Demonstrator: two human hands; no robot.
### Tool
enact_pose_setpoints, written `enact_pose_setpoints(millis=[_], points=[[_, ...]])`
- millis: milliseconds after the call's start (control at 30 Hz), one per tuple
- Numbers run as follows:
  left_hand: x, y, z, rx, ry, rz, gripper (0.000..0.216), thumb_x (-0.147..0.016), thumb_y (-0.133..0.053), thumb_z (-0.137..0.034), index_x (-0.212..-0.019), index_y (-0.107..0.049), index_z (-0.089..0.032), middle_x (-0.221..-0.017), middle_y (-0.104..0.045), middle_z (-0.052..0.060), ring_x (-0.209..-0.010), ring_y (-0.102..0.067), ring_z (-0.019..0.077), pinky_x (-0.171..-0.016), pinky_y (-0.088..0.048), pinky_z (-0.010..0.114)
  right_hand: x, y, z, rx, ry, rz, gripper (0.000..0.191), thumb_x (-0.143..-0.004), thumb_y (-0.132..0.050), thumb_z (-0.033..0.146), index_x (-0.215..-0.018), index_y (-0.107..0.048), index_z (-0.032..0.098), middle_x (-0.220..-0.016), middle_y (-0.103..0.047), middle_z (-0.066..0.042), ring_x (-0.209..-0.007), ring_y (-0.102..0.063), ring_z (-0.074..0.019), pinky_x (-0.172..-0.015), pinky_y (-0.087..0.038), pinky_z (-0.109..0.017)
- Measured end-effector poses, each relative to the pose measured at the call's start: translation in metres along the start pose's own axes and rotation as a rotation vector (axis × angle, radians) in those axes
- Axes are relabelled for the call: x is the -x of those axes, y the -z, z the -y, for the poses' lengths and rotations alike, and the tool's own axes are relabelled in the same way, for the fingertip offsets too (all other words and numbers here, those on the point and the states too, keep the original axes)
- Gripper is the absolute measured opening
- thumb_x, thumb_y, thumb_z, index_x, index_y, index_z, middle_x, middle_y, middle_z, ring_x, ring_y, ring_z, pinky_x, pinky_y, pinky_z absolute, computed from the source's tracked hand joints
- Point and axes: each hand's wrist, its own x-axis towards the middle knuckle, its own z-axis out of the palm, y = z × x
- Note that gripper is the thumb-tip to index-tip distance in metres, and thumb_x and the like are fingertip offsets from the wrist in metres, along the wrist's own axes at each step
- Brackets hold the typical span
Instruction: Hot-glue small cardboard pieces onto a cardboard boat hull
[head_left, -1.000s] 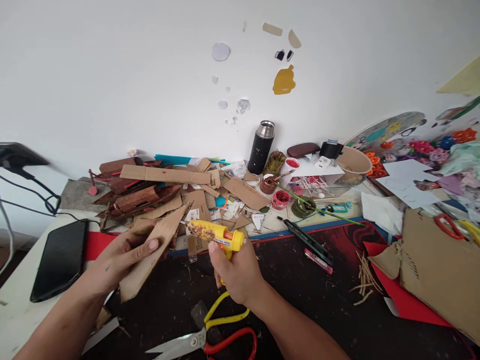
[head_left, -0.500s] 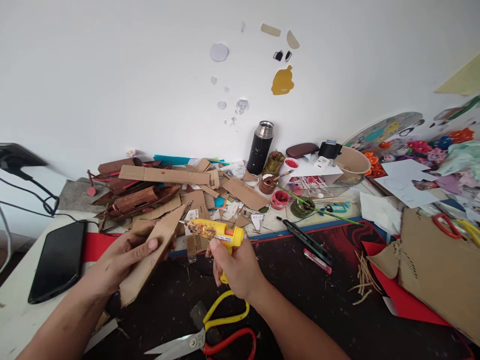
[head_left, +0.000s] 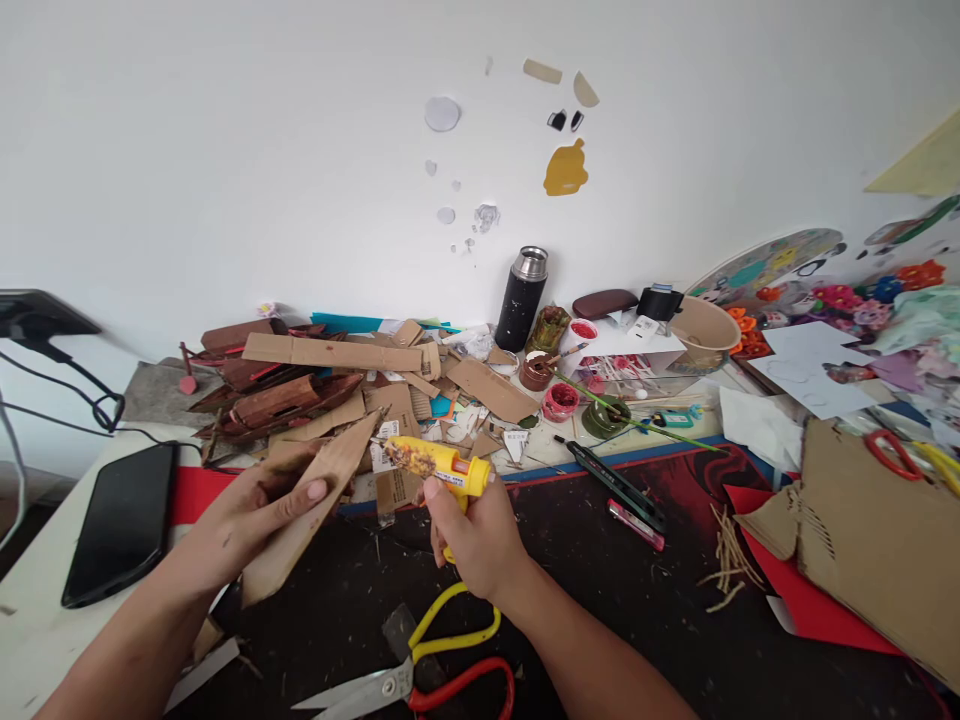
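Note:
My left hand (head_left: 259,505) grips a long, pointed cardboard piece (head_left: 330,480), thumb on its face and fingers behind it. The piece tilts, its tip up towards the back of the table. In my right hand (head_left: 480,535) is a yellow hot glue gun (head_left: 450,468), its nozzle stained brown. The nozzle points left at the cardboard's upper right edge, close to it; whether they touch I cannot tell. Below my hands lie scissors (head_left: 401,682) with one yellow and one red handle, partly spread on the dark mat.
Brown model boats (head_left: 277,400) and cardboard scraps (head_left: 491,390) crowd the back left. A black flask (head_left: 521,305) stands behind open paint pots (head_left: 561,402). A dark cutter (head_left: 615,485) lies right of the glue gun. A phone (head_left: 120,525) lies far left, a cardboard sheet (head_left: 877,540) right.
The glue gun's nozzle has moved slightly right, a little away from the cardboard's edge. My left hand still holds the piece, shifted slightly right in view.

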Motion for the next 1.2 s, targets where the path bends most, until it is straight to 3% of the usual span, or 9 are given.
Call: enact_pose_setpoints(millis=[133, 467, 667, 1200], points=[[0.001, -0.004, -0.006, -0.035, 0.011, -0.007, 0.068, -0.065, -0.099, -0.064, -0.117, -0.085, -0.023, -0.115, -0.088, 0.011, -0.102, -0.083, 0.0341, -0.072, -0.066, 0.027, 0.0, -0.001, -0.003, -0.01, -0.007, -0.029, 0.044, -0.096, -0.063, 0.059, -0.073, -0.057, 0.023, -0.044, -0.046, 0.008, -0.034, -0.047, -0.0109, -0.036, -0.038, -0.02], [0.001, -0.005, -0.009, -0.07, -0.022, 0.007, 0.068, -0.064, -0.098, -0.065, -0.117, -0.086, -0.025, -0.118, -0.088, 0.011, -0.108, -0.083, 0.0366, -0.075, -0.068, 0.029, -0.001, 0.0, 0.001, 0.046, 0.005, -0.044, 0.043, -0.098, -0.061, 0.056, -0.071, -0.055, 0.024, -0.045, -0.047, 0.007, -0.034, -0.049, -0.0116, -0.035, -0.038, -0.02], [0.003, -0.006, -0.009, -0.085, -0.037, 0.0, 0.071, -0.064, -0.097, -0.068, -0.118, -0.086, -0.024, -0.116, -0.088, 0.012, -0.1, -0.084, 0.0357, -0.071, -0.068, 0.031, 0.001, 0.0, 0.003, 0.066, 0.019, -0.043, 0.046, -0.098, -0.061, 0.055, -0.065, -0.051, 0.025, -0.045, -0.045, 0.007, -0.034, -0.048, -0.0114, -0.035, -0.037, -0.02], [0.0, 0.002, 0.0, -0.137, -0.063, 0.025, 0.072, -0.071, -0.092, -0.068, -0.128, -0.081, -0.024, -0.132, -0.084, 0.012, -0.119, -0.079, 0.0391, -0.082, -0.068, 0.032, 0.002, 0.001, 0.004, 0.089, 0.034, -0.057, 0.045, -0.099, -0.061, 0.052, -0.065, -0.05, 0.024, -0.045, -0.046, 0.006, -0.034, -0.049, -0.0104, -0.035, -0.037, -0.018]])
